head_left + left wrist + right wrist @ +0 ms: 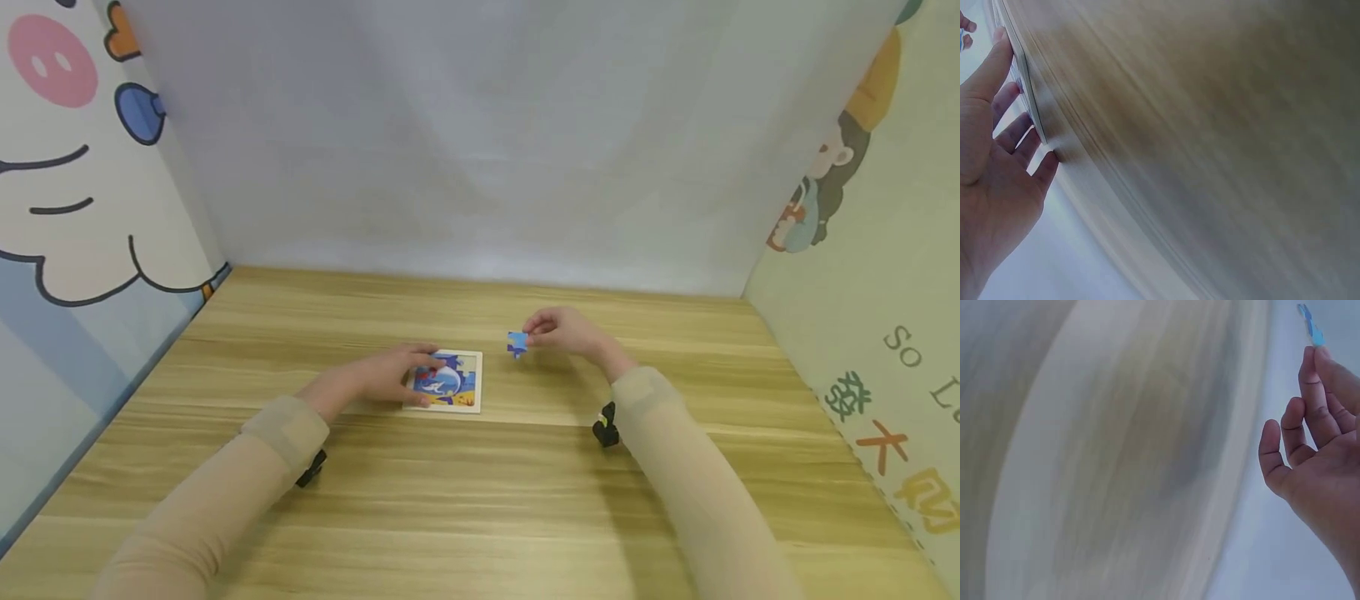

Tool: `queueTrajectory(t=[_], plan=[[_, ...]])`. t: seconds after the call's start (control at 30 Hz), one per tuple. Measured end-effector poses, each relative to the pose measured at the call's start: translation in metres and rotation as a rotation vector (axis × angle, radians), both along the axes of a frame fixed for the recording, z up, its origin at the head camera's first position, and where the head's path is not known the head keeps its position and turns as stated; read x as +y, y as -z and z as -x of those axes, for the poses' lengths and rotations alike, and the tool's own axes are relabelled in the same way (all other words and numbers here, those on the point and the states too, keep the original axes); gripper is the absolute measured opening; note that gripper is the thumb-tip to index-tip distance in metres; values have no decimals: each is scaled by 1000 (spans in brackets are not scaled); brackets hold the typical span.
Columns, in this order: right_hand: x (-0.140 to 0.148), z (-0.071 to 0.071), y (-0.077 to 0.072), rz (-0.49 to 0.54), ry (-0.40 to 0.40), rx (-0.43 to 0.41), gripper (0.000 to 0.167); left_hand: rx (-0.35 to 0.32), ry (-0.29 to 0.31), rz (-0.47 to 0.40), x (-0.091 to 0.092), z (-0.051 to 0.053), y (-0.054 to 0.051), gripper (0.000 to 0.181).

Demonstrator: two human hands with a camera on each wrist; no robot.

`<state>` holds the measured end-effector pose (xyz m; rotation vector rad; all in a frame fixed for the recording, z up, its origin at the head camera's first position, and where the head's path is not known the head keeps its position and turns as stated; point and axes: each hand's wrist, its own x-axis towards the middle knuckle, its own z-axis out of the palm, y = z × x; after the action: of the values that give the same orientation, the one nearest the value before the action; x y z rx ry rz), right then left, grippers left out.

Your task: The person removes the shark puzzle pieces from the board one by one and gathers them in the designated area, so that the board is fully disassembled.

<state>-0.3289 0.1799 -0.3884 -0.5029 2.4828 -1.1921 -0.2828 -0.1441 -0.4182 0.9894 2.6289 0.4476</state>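
Note:
A small white-framed jigsaw puzzle lies flat on the table, its picture in blue, white and yellow. A pale patch shows at its upper right corner. My left hand rests over the puzzle's left side, fingers spread across the picture and thumb by the near edge. In the left wrist view that hand lies along the thin edge of the puzzle board. Right of the puzzle, my right hand pinches a blue jigsaw piece above the table. Thumb and index finger hold it by one edge.
The wood-grain table reaches back to a pale curtain. Printed cartoon panels stand at the left and right. Black wrist-worn devices show under both sleeves.

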Motion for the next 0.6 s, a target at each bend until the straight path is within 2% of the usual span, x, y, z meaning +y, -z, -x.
queueTrajectory(t=[0.23, 0.4, 0.6], plan=[[27, 0, -8, -1, 60, 20, 27, 3, 6, -15, -2, 0, 0, 68], [45, 2, -3, -9, 72, 37, 27, 22, 13, -9, -3, 1, 1, 69], [66, 2, 6, -36, 92, 44, 26, 14, 7, 2, -2, 2, 3, 69]])
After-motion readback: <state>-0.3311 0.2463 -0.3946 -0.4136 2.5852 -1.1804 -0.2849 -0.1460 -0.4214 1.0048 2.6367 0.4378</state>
